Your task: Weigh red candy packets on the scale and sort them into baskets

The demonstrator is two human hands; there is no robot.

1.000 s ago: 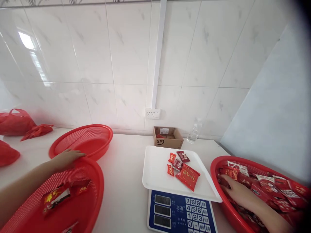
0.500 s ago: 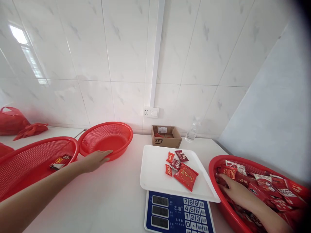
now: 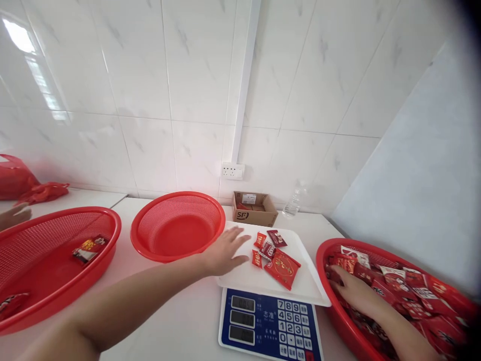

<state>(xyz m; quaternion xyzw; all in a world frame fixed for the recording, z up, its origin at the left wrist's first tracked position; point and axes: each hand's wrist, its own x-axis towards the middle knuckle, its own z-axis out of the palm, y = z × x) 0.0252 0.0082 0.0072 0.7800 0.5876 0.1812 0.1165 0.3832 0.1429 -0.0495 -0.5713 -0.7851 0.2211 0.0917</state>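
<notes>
My left hand is open, fingers spread, over the left edge of the white weighing tray. Several red snack packets lie on that tray: a large one in front, a dark red one behind and small ones to the left. Below the tray is the scale's blue panel with its keys and displays. My right hand reaches into the red basket full of snack packets. Its fingers curl down among them; the tips and whatever they hold are hidden.
A red basket stands left of the scale. Farther left, another basket holds a few packets, and another person's hand shows behind it. A cardboard box and plastic bottle stand near the wall. Red bags lie far left.
My left hand has moved right, from the middle basket's rim to the tray's edge; that basket has shifted right too. A person's hand has appeared at far left. My right hand stays among the packets.
</notes>
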